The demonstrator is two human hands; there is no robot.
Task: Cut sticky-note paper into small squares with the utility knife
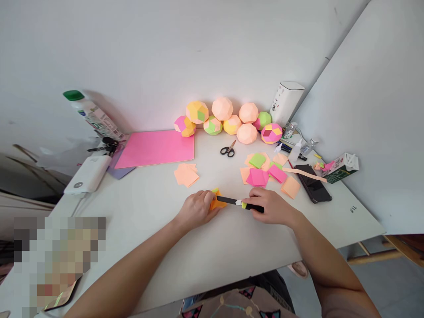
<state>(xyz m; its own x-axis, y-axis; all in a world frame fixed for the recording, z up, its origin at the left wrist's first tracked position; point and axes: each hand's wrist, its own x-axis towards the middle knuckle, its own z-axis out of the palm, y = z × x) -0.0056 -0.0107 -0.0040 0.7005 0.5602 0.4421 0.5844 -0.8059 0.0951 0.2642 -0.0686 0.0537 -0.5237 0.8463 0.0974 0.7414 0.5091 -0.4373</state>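
Left of centre on the desk [149, 212], a stack of peach squares [186, 174] lies unfolded. The left hand [197, 208] pins an orange folded piece [217, 202] down, its grip pinching the paper. A black pen-like tool [239, 202] points its tip onto that piece, the right hand [270, 205] wrapped around its barrel. Finished paper balls [222, 108] line the wall. Loose coloured squares [261, 174] further right suggest much remains.

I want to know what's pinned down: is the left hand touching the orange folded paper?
Touching. The head view shows the left hand with fingertips on the orange folded paper, no gap. The right hand grips a black tool.
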